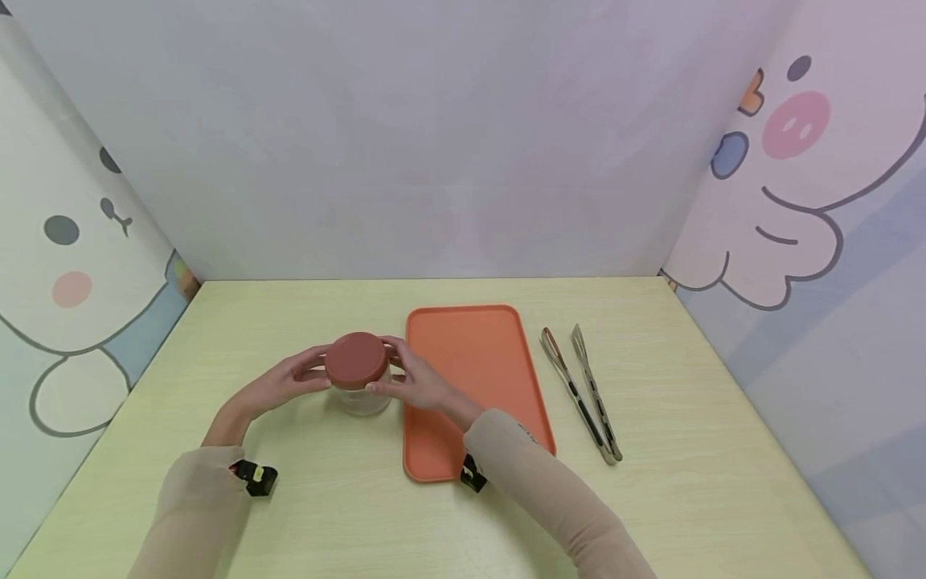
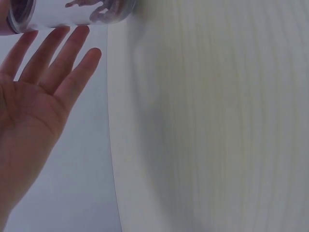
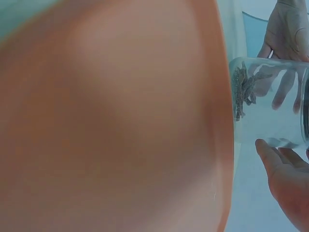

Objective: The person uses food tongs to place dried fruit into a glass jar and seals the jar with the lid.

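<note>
A clear jar [image 1: 364, 401] with a red lid [image 1: 357, 360] stands upright left of the tray, between both hands. Several dark, shrivelled pieces [image 3: 244, 87] lie at its bottom. My left hand [image 1: 284, 380] is at the jar's left side, with fingers extended and spread; in the left wrist view, the fingertips of the left hand [image 2: 38, 104] reach the jar's wall. From the right, my right hand [image 1: 419, 382] holds the jar near the lid, thumb in front and fingers behind. Whether the jar's base touches the table cannot be told.
An orange tray [image 1: 470, 354] lies on the pale wooden table [image 1: 325, 507], under the right forearm. Metal tongs [image 1: 579, 394] lie spread to the right of the tray. Cloth walls with cartoon animals [image 1: 796, 125] enclose the back and sides.
</note>
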Demonstrator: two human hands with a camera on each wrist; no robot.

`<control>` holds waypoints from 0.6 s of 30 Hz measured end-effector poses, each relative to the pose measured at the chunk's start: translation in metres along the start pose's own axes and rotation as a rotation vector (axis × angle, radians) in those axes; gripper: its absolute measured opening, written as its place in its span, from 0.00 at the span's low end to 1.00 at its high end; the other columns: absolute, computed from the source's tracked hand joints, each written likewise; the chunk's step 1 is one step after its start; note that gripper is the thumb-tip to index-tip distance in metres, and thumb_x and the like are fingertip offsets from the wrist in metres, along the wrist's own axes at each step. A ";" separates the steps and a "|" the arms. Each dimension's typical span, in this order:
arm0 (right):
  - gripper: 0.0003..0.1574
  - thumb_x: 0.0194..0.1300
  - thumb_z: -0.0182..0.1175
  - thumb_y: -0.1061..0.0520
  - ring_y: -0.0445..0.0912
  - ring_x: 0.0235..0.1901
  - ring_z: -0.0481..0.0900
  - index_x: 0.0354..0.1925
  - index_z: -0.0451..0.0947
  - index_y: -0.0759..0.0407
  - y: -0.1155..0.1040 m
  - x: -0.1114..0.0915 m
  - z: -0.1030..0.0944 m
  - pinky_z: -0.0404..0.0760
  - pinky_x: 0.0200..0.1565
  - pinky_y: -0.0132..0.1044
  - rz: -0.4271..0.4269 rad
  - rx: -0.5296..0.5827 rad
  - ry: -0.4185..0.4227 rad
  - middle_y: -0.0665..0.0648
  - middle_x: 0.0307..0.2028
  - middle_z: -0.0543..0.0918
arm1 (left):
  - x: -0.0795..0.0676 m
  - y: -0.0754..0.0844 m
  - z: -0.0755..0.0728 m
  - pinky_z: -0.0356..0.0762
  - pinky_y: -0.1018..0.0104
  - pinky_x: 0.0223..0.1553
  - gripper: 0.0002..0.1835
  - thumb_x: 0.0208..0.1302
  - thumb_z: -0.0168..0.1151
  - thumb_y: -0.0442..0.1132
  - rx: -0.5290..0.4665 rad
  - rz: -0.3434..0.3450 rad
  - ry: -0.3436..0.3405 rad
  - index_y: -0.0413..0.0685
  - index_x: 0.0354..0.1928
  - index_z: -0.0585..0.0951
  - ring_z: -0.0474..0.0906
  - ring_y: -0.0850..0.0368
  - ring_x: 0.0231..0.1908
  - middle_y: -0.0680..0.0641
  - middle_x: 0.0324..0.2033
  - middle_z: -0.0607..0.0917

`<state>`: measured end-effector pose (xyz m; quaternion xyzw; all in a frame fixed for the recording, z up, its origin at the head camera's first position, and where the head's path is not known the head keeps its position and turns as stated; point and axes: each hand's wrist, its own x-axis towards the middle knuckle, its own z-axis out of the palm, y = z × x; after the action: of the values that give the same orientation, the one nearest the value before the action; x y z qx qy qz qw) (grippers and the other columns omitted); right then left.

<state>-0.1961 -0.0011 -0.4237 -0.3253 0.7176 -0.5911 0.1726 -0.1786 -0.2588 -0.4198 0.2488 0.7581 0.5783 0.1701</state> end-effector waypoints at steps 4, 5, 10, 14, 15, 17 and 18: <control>0.43 0.57 0.60 0.53 0.40 0.59 0.57 0.64 0.47 0.49 0.000 0.001 0.000 0.63 0.54 0.45 0.002 -0.002 -0.004 0.45 0.61 0.58 | 0.001 -0.001 -0.001 0.69 0.67 0.48 0.30 0.62 0.53 0.32 0.007 -0.006 0.003 0.40 0.64 0.56 0.68 0.62 0.53 0.38 0.61 0.60; 0.44 0.57 0.60 0.53 0.41 0.59 0.57 0.64 0.47 0.49 -0.001 0.001 -0.001 0.63 0.54 0.45 0.005 -0.005 -0.005 0.45 0.61 0.58 | 0.001 -0.002 -0.001 0.69 0.67 0.48 0.30 0.62 0.53 0.32 0.010 -0.010 0.005 0.41 0.64 0.56 0.68 0.62 0.53 0.37 0.61 0.59; 0.45 0.57 0.60 0.55 0.45 0.60 0.57 0.65 0.46 0.53 -0.002 0.000 -0.002 0.63 0.54 0.48 0.013 -0.045 -0.002 0.51 0.62 0.57 | 0.001 -0.004 -0.001 0.68 0.68 0.48 0.30 0.62 0.52 0.34 0.028 -0.030 0.016 0.42 0.65 0.55 0.66 0.55 0.55 0.37 0.62 0.57; 0.47 0.56 0.60 0.51 0.47 0.61 0.56 0.66 0.45 0.52 -0.004 -0.005 -0.007 0.63 0.54 0.47 0.045 -0.137 0.011 0.53 0.63 0.56 | 0.000 -0.003 0.000 0.68 0.66 0.49 0.31 0.62 0.53 0.35 0.042 -0.044 0.032 0.45 0.65 0.55 0.60 0.43 0.57 0.37 0.62 0.57; 0.48 0.56 0.60 0.49 0.47 0.61 0.55 0.67 0.44 0.51 -0.005 -0.009 -0.010 0.62 0.55 0.46 0.061 -0.168 0.012 0.52 0.63 0.55 | 0.000 -0.002 0.000 0.67 0.63 0.49 0.31 0.62 0.54 0.35 0.049 -0.049 0.039 0.45 0.65 0.54 0.59 0.41 0.58 0.37 0.62 0.56; 0.48 0.57 0.59 0.46 0.45 0.62 0.54 0.67 0.44 0.48 -0.008 -0.017 -0.018 0.62 0.55 0.43 0.086 -0.230 0.017 0.49 0.64 0.54 | -0.003 0.001 0.001 0.66 0.58 0.50 0.32 0.62 0.54 0.38 0.102 -0.065 0.076 0.45 0.65 0.54 0.57 0.39 0.58 0.38 0.62 0.57; 0.48 0.57 0.58 0.45 0.45 0.62 0.53 0.67 0.44 0.48 -0.010 -0.022 -0.023 0.61 0.55 0.43 0.095 -0.260 0.021 0.48 0.64 0.53 | -0.004 0.002 0.001 0.64 0.55 0.51 0.32 0.62 0.54 0.39 0.143 -0.077 0.106 0.45 0.65 0.54 0.56 0.38 0.59 0.38 0.62 0.57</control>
<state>-0.1923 0.0300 -0.4114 -0.3046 0.8046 -0.4875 0.1491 -0.1740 -0.2598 -0.4180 0.2000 0.8145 0.5280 0.1333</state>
